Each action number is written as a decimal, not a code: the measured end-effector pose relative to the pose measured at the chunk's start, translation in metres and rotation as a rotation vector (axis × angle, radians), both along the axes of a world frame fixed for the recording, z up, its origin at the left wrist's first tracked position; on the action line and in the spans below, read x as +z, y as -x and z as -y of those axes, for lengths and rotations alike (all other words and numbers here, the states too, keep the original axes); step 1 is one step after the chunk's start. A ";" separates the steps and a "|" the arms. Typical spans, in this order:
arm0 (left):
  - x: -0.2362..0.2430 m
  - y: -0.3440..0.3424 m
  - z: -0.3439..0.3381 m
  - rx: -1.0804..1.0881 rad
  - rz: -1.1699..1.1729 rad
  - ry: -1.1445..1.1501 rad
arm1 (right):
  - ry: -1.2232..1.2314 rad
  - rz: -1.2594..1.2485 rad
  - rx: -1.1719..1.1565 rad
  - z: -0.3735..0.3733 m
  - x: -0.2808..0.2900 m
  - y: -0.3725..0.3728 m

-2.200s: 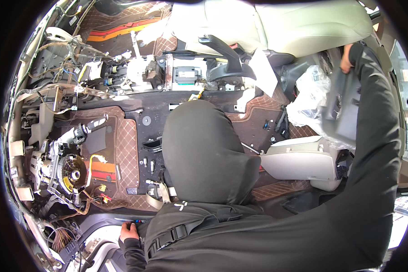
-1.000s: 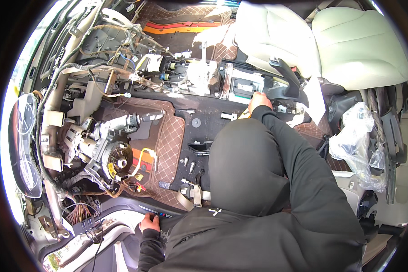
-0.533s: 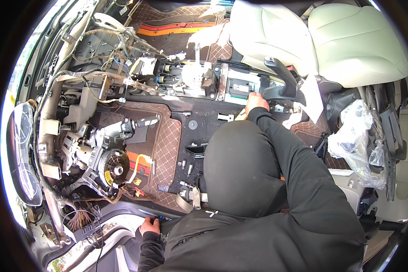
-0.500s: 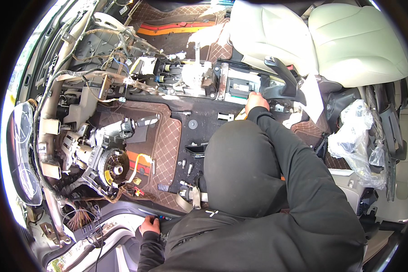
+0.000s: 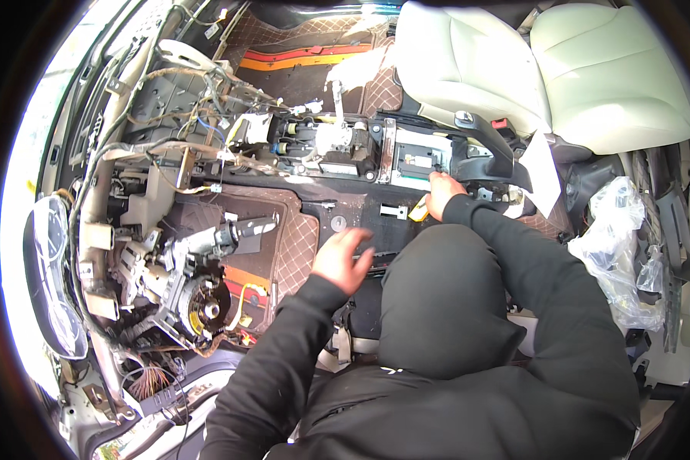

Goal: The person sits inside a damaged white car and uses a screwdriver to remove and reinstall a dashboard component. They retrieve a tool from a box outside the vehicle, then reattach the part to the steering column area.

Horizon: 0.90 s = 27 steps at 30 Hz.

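My left hand (image 5: 343, 258) is raised over the floor pan beside the quilted brown mat (image 5: 299, 245), fingers apart and nothing in them. My right hand (image 5: 442, 192) is at the near edge of the opened center console (image 5: 415, 157), fingers curled down at a dark-and-silver tray; what they grip is hidden. A yellow item (image 5: 418, 209) lies just left of it. A black handbrake lever (image 5: 487, 142) stands to its right. A black-hooded head (image 5: 445, 299) hides the floor between my arms.
Stripped steering column (image 5: 199, 299), exposed wiring (image 5: 199, 107) and a loose instrument cluster (image 5: 54, 276) fill the left. A pale seat (image 5: 590, 77) is at back right, with a white sheet (image 5: 540, 172) and clear plastic wrapping (image 5: 609, 245) below it.
My right hand came from the far right to the console and has stayed there. My left hand has risen from the door sill to over the floor pan, its fingers spreading.
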<state>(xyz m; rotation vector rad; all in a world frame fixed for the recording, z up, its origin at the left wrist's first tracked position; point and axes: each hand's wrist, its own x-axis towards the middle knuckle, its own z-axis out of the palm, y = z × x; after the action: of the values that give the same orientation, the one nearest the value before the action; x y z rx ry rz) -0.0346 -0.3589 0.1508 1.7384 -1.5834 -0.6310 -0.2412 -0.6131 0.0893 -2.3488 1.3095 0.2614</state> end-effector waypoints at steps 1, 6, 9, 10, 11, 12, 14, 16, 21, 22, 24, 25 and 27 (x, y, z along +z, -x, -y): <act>0.005 0.006 0.031 -0.033 0.027 -0.009 | -0.092 0.109 0.089 0.004 0.017 0.005; 0.005 0.022 0.142 -0.134 0.132 0.021 | -0.681 0.262 -0.110 0.027 0.085 0.032; -0.007 0.029 0.167 -0.130 0.160 -0.001 | -0.493 0.296 -0.099 0.028 0.071 0.035; -0.011 0.030 0.173 -0.155 0.193 -0.060 | -0.483 0.237 -0.160 0.026 0.057 0.033; -0.016 0.031 0.178 -0.170 0.240 -0.044 | -0.539 0.228 -0.261 0.024 0.041 0.032; -0.022 0.032 0.183 -0.189 0.305 -0.050 | -0.647 0.268 -0.397 0.023 0.025 0.031; -0.033 0.032 0.198 -0.236 0.371 -0.073 | -0.479 0.323 -0.392 0.017 -0.007 0.025; -0.046 0.033 0.214 -0.299 0.405 -0.140 | -0.303 0.372 -0.478 0.007 -0.030 0.019; -0.077 0.036 0.263 -0.582 0.597 -0.168 | -0.262 0.393 -0.554 -0.006 -0.034 0.011; -0.081 0.038 0.268 -0.578 0.528 -0.149 | -0.227 0.388 -0.594 -0.008 -0.030 0.009; -0.088 0.043 0.278 -0.644 0.532 -0.156 | -0.214 0.521 -0.641 -0.018 -0.023 0.008; -0.091 0.046 0.280 -0.663 0.527 -0.218 | -0.228 0.585 -0.639 -0.023 -0.020 0.011; -0.096 0.047 0.281 -0.673 0.561 -0.172 | -0.299 0.591 -0.666 -0.031 -0.018 0.019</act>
<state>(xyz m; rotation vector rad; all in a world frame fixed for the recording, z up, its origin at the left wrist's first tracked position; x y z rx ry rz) -0.0815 -0.6395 0.0549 1.5605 -2.6262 -0.6270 -0.2599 -0.5823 0.0715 -1.4628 1.5076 -0.3877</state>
